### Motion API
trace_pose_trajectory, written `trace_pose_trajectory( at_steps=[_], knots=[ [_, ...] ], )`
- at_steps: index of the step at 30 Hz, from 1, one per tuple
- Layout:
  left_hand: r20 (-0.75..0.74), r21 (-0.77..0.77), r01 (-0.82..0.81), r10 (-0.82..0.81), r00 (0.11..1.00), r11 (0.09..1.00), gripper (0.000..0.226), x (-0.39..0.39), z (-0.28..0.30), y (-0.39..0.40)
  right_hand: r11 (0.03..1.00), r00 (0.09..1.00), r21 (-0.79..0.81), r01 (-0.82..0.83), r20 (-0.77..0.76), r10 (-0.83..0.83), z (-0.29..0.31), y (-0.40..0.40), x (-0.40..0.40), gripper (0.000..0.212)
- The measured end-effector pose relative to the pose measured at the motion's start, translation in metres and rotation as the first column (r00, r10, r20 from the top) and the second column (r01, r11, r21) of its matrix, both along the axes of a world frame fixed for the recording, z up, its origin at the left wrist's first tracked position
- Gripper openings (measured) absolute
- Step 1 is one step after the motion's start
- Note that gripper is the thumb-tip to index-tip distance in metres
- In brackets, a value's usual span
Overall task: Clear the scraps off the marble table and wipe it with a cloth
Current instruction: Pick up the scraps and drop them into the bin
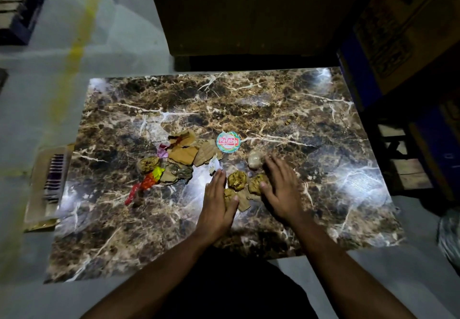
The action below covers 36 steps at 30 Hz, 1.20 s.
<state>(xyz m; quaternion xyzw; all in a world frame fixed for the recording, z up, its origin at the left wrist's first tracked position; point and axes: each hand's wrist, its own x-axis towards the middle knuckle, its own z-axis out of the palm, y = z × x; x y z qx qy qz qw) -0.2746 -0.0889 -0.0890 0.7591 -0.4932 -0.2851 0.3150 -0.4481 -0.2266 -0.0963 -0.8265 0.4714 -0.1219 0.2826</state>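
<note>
- Two hands, left hand (217, 201) and right hand (281, 189), lie flat, fingers straight, gripping nothing, flanking crumpled scraps (237, 180) at frame centre, likely to herd them together.
- More scraps (181, 154) sit centre-left on marble table (298, 109); no cloth visible.

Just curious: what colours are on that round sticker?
Teal rim, red band, white lettering on the round sticker; head view.

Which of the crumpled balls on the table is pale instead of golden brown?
The whitish ball beyond the right hand, nearest the round sticker. The other balls are golden brown.
</note>
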Motion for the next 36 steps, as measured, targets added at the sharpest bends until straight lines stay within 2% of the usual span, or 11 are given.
trace_pose_trajectory(
  at_steps=[5,8,10,13,18,23,26,28,31,33,36],
  knots=[
    [0.063,-0.022,-0.11,0.111,0.992,0.994,0.065,-0.016,-0.01,-0.034,0.984,0.983,-0.079,-0.159,-0.103,0.151,-0.006,-0.004,0.04,0.065],
    [0.036,-0.098,-0.222,0.226,0.973,0.97,0.068,-0.028,-0.016,-0.038,0.989,0.99,-0.055,-0.135,0.036,0.137,-0.008,0.014,0.051,0.054],
    [-0.081,-0.155,-0.33,0.321,0.943,0.931,0.061,-0.039,-0.017,-0.039,0.998,0.978,0.008,-0.067,0.201,0.064,-0.011,0.027,0.054,0.05],
    [-0.293,-0.253,-0.492,0.419,0.86,0.833,0.051,-0.054,-0.018,-0.045,0.998,0.896,0.055,-0.003,0.444,-0.022,-0.013,0.036,0.059,0.047],
    [-0.524,-0.206,-0.7,0.527,0.669,0.684,0.051,-0.059,-0.013,-0.058,0.926,0.779,0.373,0.056,0.564,-0.274,-0.012,0.041,0.074,0.04],
    [-0.703,-0.099,-0.763,0.498,0.509,0.639,0.038,-0.051,-0.007,-0.065,0.781,0.684,0.618,0.086,0.534,-0.498,-0.003,0.04,0.087,0.032],
    [-0.762,-0.047,-0.758,0.468,0.448,0.65,0.036,-0.043,0.007,-0.069,0.742,0.678,0.668,0.055,0.521,-0.519,0.009,0.036,0.096,0.053],
    [-0.802,-0.01,-0.749,0.442,0.402,0.662,0.036,-0.037,0.019,-0.074,0.755,0.697,0.654,0.053,0.517,-0.497,0.02,0.034,0.1,0.067],
    [-0.909,0.075,-0.747,0.354,0.221,0.661,0.038,-0.031,0.045,-0.079,0.817,0.725,0.575,0.038,0.548,-0.418,0.04,0.028,0.103,0.07],
    [-0.942,0.079,-0.753,0.296,0.158,0.653,0.042,-0.027,0.064,-0.081,0.853,0.745,0.52,0.026,0.559,-0.364,0.052,0.025,0.105,0.073],
    [-0.956,0.061,-0.756,0.256,0.143,0.652,0.049,-0.021,0.076,-0.077,0.894,0.775,0.448,0.02,0.558,-0.297,0.065,0.028,0.11,0.071]
  ],
)
